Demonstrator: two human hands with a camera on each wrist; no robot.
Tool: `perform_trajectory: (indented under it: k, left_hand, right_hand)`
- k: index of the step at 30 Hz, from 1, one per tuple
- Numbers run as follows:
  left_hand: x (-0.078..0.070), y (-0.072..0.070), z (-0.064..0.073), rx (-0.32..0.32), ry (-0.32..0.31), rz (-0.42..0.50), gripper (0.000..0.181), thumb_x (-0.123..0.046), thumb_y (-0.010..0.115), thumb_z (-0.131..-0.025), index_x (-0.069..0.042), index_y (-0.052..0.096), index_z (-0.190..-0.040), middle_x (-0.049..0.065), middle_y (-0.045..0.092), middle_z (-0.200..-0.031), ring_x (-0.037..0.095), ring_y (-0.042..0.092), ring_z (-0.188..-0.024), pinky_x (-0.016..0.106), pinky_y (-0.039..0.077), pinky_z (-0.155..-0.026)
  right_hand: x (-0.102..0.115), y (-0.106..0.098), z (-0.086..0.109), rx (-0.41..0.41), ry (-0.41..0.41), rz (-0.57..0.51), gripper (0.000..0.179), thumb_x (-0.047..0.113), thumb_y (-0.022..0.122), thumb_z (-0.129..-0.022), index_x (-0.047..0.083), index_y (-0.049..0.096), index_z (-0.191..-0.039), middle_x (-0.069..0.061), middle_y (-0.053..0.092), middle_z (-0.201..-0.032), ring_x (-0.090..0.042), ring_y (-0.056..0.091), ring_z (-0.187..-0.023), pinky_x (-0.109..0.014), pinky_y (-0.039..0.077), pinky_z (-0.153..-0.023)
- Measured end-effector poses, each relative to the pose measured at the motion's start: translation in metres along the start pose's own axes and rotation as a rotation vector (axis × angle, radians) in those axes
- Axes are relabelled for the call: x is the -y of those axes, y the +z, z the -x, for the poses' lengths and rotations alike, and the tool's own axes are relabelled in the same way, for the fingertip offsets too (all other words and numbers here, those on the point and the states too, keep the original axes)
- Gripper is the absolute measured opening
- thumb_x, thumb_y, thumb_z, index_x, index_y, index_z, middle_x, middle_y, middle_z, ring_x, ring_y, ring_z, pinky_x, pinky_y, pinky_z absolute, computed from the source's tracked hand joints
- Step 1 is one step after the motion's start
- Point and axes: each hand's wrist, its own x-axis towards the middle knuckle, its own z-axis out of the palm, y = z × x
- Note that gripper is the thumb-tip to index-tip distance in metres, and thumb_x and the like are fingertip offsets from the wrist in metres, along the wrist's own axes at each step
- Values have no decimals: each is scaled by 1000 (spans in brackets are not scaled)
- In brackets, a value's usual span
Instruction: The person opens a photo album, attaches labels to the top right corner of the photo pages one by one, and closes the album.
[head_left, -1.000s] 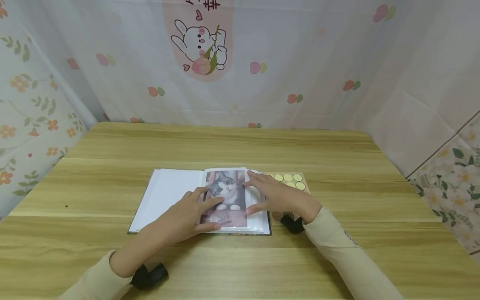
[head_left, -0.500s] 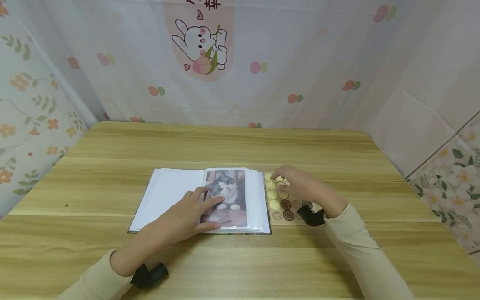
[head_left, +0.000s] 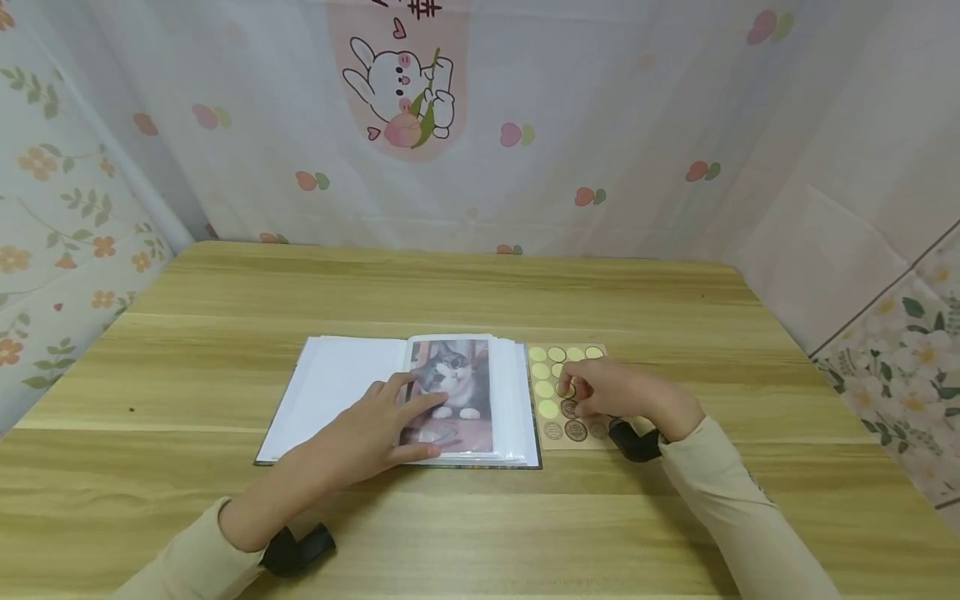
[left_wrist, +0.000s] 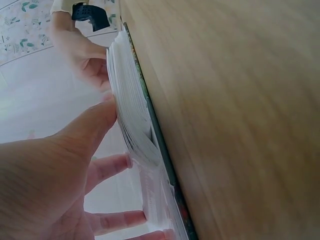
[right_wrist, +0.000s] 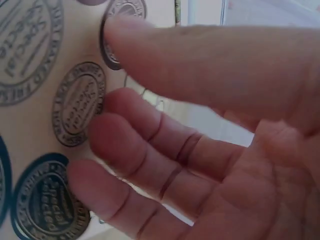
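Note:
An open photo album (head_left: 337,392) lies on the table in the head view, with a cat photo (head_left: 457,379) in the clear sleeve of its right page. My left hand (head_left: 378,421) rests on that page with fingers spread; the left wrist view shows the thumb at the edges of the stacked pages (left_wrist: 127,95). Right of the album is a sheet of round stickers (head_left: 547,371), gold ones above, dark and plain printed ones below. Over the sheet, my right hand (head_left: 615,387) has its fingers loosely bent. Its thumb touches a dark-rimmed sticker (right_wrist: 131,9) in the right wrist view; the index fingertip is hidden.
The wooden table (head_left: 480,533) spreads all around the album and sheet. Behind it hangs a patterned curtain (head_left: 600,108) with a rabbit print. Black wrist straps (head_left: 300,550) sit by both sleeves.
My right hand has left the album page, moved right onto the sticker sheet, then drawn slightly nearer over its middle rows. The left hand has stayed on the page.

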Motion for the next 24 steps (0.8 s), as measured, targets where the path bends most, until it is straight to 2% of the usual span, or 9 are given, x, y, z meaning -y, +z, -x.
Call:
perform_trajectory:
  k: [9, 16, 24]
  left_hand:
    - [0, 0, 0, -6, -2, 11, 59, -47, 62, -85, -22, 48, -136, 22, 38, -138, 40, 49, -112, 50, 51, -79]
    - [-1, -1, 2, 2, -8, 24, 59, -47, 61, -85, -22, 48, -136, 22, 38, -139, 40, 47, -114, 51, 50, -81]
    - [-2, -2, 1, 0, -7, 17, 59, -47, 61, -85, -22, 47, -137, 21, 38, -139, 39, 47, -113, 50, 50, -81]
  right_hand:
    - [-12, 3, -3, 30, -81, -102, 21, -3, 61, -83, 11, 58, -98, -3, 52, -75, -14, 47, -67, -24, 42, -59]
    - [-11, 3, -1, 20, -150, -82, 19, -3, 62, -82, 11, 58, -95, -3, 50, -76, -13, 46, -69, -23, 41, -61]
    - [-13, 4, -1, -1, -161, -65, 19, -5, 64, -79, 10, 58, -90, -2, 49, -75, -13, 45, -69, -22, 40, -61]
